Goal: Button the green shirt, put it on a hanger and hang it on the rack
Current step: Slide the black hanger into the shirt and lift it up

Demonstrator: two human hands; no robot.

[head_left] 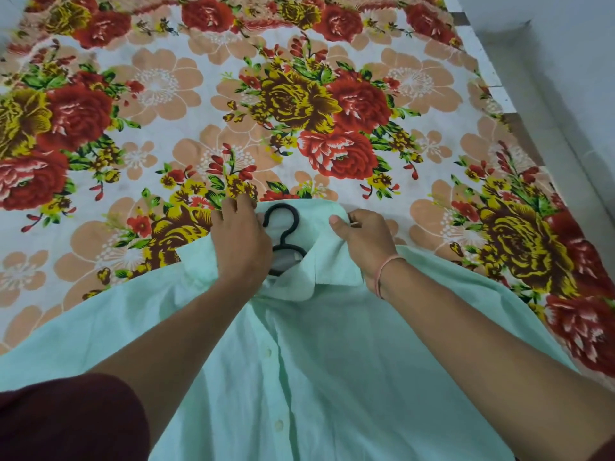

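The pale green shirt (299, 361) lies front up on the bed, its placket buttoned, collar pointing away from me. A black hanger (284, 227) sits inside it, its hook sticking out of the neck opening; the shoulders of the hanger are hidden under the cloth. My left hand (241, 241) presses on the left side of the collar, fingers curled over the fabric. My right hand (366, 239) pinches the right collar edge between thumb and fingers. A pink band circles my right wrist.
A floral bedsheet (299, 104) with red, yellow and peach flowers covers the bed. The bed's right edge (499, 78) meets a pale floor and wall. My dark maroon sleeve (66, 417) fills the lower left corner. No rack is in view.
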